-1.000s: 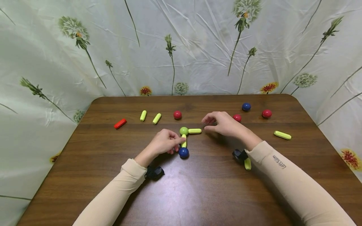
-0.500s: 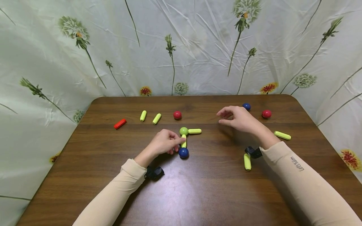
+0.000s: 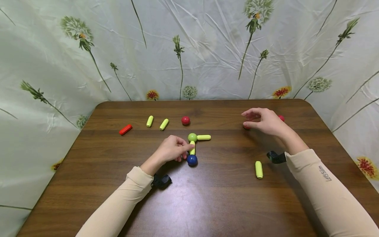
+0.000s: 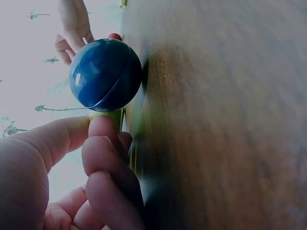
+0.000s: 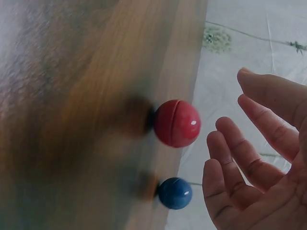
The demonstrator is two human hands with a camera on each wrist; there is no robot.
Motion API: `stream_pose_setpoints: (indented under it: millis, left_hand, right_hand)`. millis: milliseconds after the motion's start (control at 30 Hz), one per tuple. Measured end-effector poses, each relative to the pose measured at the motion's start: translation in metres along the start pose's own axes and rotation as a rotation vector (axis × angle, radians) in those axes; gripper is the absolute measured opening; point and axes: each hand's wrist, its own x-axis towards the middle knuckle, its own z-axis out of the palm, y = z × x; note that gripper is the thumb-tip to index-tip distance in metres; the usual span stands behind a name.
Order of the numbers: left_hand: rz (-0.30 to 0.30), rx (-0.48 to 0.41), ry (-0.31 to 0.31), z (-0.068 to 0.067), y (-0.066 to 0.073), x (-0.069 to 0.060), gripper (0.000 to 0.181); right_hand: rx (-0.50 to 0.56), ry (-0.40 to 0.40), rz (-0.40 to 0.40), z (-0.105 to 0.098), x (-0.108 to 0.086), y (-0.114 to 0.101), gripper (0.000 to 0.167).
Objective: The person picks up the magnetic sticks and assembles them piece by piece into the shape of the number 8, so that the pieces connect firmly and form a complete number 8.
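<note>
Yellow rod (image 3: 192, 151) is pinched in L hand (image 3: 174, 148), long axis set fore-aft btwn blue ball (image 3: 192, 160) & farther green ball (image 3: 192, 137). R hand (image 3: 263, 121) is held w/ fingers apart, empty; red ball (image 5: 177, 123) is left untouched on tabletop (image 3: 204, 204), just below R fingertips.

From here I see a table (image 3: 225, 204) bearing red balls (image 3: 185, 120), a red stick (image 3: 125, 129), yellow sticks (image 3: 259, 170), blue balls (image 3: 192, 160), a green ball (image 3: 192, 137).
</note>
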Motion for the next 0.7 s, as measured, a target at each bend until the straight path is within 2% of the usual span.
stream_pose_setpoints:
  millis: [400,700]
  left_hand:
    - [0.001,-0.011,-0.001,0.000,0.000,0.000,0.035]
    - [0.018,0.000,0.001,0.000,-0.001,0.000,0.034]
  right_hand:
    - [0.122,-0.038,0.075,0.001,-0.007,0.026,0.053]
    - [0.121,-0.051,0.085,0.004,-0.006,0.037,0.056]
